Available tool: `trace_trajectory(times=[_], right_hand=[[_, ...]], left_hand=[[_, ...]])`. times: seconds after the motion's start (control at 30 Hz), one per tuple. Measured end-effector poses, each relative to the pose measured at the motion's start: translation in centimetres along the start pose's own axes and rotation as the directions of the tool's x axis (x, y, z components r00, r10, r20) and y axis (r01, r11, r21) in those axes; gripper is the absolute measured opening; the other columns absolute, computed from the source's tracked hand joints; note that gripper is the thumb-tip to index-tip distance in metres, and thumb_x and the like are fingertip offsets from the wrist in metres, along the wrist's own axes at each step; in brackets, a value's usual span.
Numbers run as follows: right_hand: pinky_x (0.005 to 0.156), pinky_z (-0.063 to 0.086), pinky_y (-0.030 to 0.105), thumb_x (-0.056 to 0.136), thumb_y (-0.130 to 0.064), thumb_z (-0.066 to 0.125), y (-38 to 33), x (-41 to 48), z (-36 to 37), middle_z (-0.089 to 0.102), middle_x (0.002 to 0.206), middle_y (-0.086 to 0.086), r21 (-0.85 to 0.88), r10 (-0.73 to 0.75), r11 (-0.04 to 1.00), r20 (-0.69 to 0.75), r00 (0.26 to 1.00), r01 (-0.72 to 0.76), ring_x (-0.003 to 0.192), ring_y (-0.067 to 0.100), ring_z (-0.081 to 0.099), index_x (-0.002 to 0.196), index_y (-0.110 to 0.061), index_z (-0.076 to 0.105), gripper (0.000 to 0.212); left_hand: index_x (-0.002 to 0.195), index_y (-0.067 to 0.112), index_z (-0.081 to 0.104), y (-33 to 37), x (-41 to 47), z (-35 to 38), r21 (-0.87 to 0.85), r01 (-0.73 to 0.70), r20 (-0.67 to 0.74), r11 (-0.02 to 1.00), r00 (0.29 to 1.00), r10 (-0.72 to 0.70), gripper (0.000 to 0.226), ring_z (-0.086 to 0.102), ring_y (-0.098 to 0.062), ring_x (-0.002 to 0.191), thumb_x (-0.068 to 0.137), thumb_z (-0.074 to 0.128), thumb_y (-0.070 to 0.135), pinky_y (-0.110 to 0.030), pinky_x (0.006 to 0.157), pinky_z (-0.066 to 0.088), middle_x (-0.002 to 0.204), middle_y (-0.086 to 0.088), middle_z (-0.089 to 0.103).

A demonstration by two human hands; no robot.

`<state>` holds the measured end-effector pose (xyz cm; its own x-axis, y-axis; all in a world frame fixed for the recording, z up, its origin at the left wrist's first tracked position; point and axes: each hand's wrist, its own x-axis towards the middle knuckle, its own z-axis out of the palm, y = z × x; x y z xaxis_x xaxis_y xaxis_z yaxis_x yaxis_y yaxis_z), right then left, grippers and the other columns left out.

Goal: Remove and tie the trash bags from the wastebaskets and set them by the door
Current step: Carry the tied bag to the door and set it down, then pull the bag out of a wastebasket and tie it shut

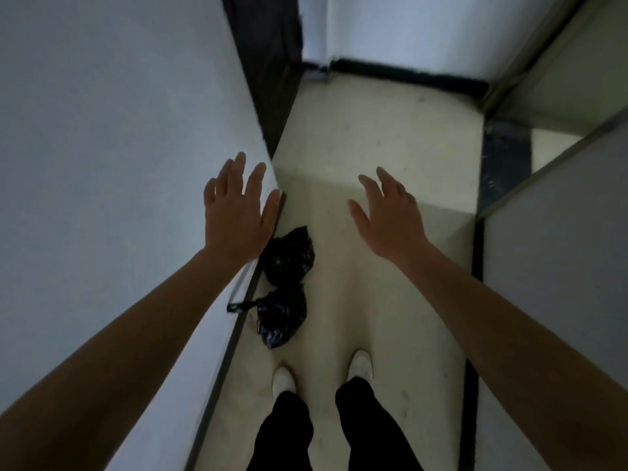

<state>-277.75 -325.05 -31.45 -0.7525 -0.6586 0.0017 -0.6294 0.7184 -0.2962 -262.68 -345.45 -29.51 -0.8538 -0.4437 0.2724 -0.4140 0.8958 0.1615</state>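
- Floor [373, 137]: pale cream, smooth, a narrow strip running near to far, a few small dark specks.
- Left wall [102, 130]: plain grey-white, with a dark strip [217, 379] along its bottom edge.
- Dark panel [268, 62]: far left, past the end of the left wall; blurred, detail unclear.
- Far wall [390, 25]: white, with a black baseboard [407, 74] where it meets the floor.
- Right wall [560, 266]: grey-white, with a black skirting [474, 402] at floor level.
- Dark scuffed patch [506, 164]: on the floor, far right, beside the right wall's corner.
- Light: dim, bluish on the walls, with a soft shadow across the middle of the floor.
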Motion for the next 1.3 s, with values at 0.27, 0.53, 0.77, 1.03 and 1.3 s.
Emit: trace_trajectory(times=[0.27,0.53,0.77,1.03,1.3], right_hand=[[0.113,0.031,0.054,0.099,-0.055,0.033,4.6,-13.7,-19.7,0.025,0.157,0.023,-0.177,0.239,0.932,-0.354,0.904,-0.316,0.142,0.042,0.03,0.148,-0.017,0.036,0.062],[0.121,0.017,0.051,0.099,-0.058,0.03,4.2,-42.7,-24.7,0.011,0.163,0.017,-0.108,0.623,0.601,-0.558,0.549,-0.792,0.15,0.035,0.014,0.153,-0.021,0.025,0.065],[0.12,0.02,0.049,0.097,-0.05,0.047,0.0,-68.8,-27.0,0.018,0.161,0.019,-0.003,0.61,0.285,-0.771,0.184,-0.958,0.149,0.035,0.015,0.148,-0.017,0.038,0.061],[0.121,0.017,0.049,0.094,-0.055,0.045,-2.0,-99.7,-22.7,0.009,0.162,0.017,0.156,0.693,-0.076,-0.702,-0.165,-0.985,0.15,0.033,0.009,0.151,-0.02,0.027,0.07],[0.119,0.021,0.05,0.093,-0.057,0.04,1.7,-121.0,-25.0,0.015,0.16,0.019,0.235,0.697,-0.204,-0.647,-0.31,-0.95,0.147,0.036,0.017,0.152,-0.018,0.025,0.072]], left_hand=[[0.152,0.015,0.034,15.4,4.0,-13.2,-0.131,-0.437,-0.21,0.89,0.89,0.405,0.062,0.022,-0.039,0.149,0.102,0.035,0.051,-0.062,0.117,0.018,0.162,-0.019,0.023],[0.151,0.014,0.037,34.2,-7.0,-16.3,-0.335,-0.795,-0.173,0.505,0.579,0.796,0.066,0.026,-0.04,0.146,0.099,0.034,0.054,-0.064,0.113,0.022,0.159,-0.022,0.027],[0.133,0.005,0.056,48.4,-27.2,-24.5,-0.431,-0.901,-0.4,-0.038,0.153,0.904,0.055,0.05,-0.04,0.128,0.1,0.038,0.046,-0.056,0.107,0.034,0.138,-0.022,0.053],[0.13,0.01,0.058,61.3,-55.2,-29.7,-0.426,-0.818,-0.524,-0.385,-0.123,0.842,0.048,0.053,-0.036,0.124,0.099,0.041,0.042,-0.049,0.096,0.041,0.136,-0.017,0.055],[0.138,0.015,0.048,73.6,-71.4,-31.8,-0.495,-0.829,-0.345,-0.26,-0.087,0.935,0.056,0.043,-0.035,0.135,0.099,0.032,0.051,-0.053,0.103,0.039,0.148,-0.017,0.045]])
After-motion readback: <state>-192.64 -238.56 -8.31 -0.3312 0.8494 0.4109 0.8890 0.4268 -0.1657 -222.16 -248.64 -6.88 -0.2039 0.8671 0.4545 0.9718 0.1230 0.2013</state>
